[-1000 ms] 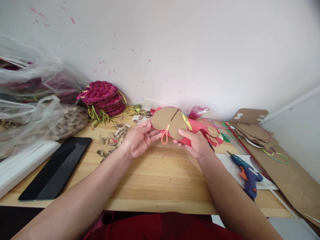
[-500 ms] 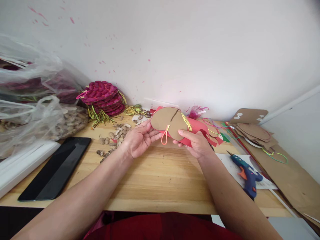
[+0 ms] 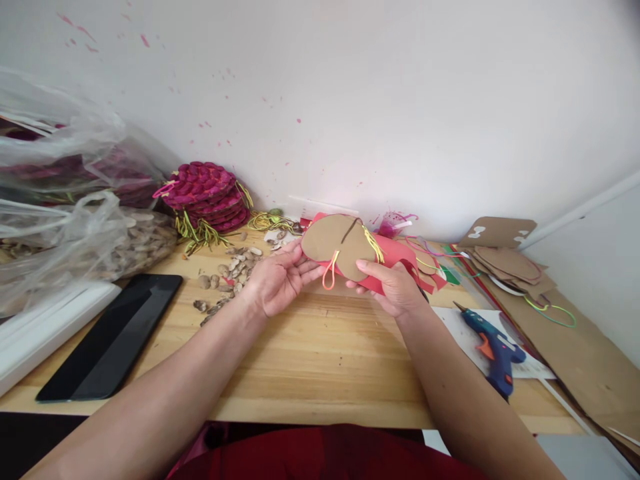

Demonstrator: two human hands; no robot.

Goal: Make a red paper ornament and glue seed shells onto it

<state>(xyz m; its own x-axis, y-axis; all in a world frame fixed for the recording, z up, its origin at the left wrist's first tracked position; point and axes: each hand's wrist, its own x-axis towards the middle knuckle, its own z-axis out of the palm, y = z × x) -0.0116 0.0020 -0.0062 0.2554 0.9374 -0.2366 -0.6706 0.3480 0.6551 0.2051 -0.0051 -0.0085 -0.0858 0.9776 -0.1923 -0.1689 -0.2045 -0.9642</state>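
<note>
An oval cardboard cutout (image 3: 327, 237) is held up above the table, its plain brown face showing. It bears a dark line, an orange cord loop (image 3: 329, 275) on the near edge and a yellow tassel (image 3: 373, 245) on the far right edge. My left hand (image 3: 280, 280) grips the cutout's left end between thumb and fingers, palm partly turned up. At the right end, my right hand (image 3: 393, 283) pinches it, thumb on top and fingers underneath. Red paper (image 3: 397, 252) shows behind and under the cutout; whether my fingers also hold it I cannot tell.
Peanut shells (image 3: 235, 270) lie left of my hands, near a stack of magenta shell-covered pieces (image 3: 207, 193). A black tablet (image 3: 113, 340) and plastic bags (image 3: 85, 233) are at the left. A blue glue gun (image 3: 493, 350) and cardboard cutouts (image 3: 510, 267) are on the right.
</note>
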